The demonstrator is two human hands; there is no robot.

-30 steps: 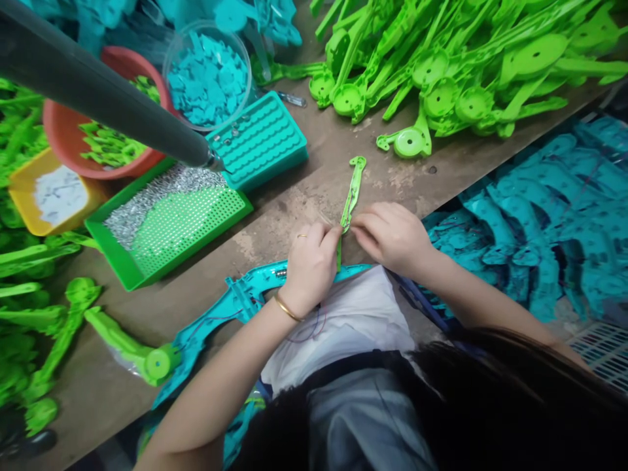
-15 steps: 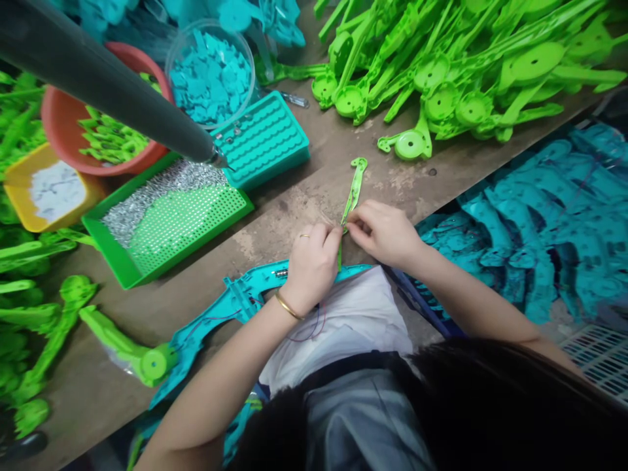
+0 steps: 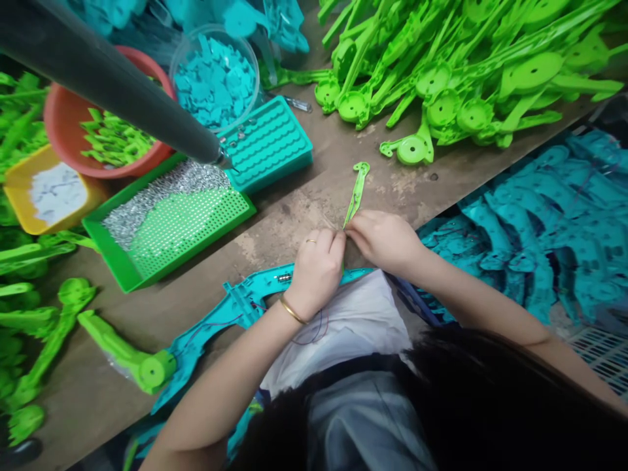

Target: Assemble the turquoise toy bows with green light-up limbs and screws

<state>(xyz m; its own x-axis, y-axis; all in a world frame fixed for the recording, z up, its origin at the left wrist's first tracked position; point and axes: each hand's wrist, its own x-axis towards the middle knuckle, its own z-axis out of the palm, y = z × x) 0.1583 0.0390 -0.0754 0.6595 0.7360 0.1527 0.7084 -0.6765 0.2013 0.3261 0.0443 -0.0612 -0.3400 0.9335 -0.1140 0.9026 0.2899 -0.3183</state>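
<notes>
Both hands meet at the near end of a slim green plastic part [image 3: 356, 191], whose hooked far end points away over the table. My left hand [image 3: 320, 267], with a ring and a gold bangle, is closed around the near end and hides it. My right hand [image 3: 383, 239] pinches at the same spot, thumb and fingertips together; any small piece between them is hidden. Beneath my left wrist lies a long curved blue plastic shell [image 3: 210, 320] with thin wires and a small metal spring-like piece [image 3: 283, 278]. Its right end reaches over the white cloth [image 3: 363, 314] on my lap.
A grey power screwdriver [image 3: 161, 104] hangs over a green tray [image 3: 191, 229] of small metal parts and a turquoise tray [image 3: 269, 144]. Red [image 3: 59, 124], clear [image 3: 255, 72] and yellow [image 3: 19, 196] tubs stand behind. Green parts [image 3: 441, 78] pile at the far right; blue shells [image 3: 534, 222] lie lower right.
My right hand's fingertips have closed in against my left hand, covering more of the green part's near end. The view has shifted slightly.
</notes>
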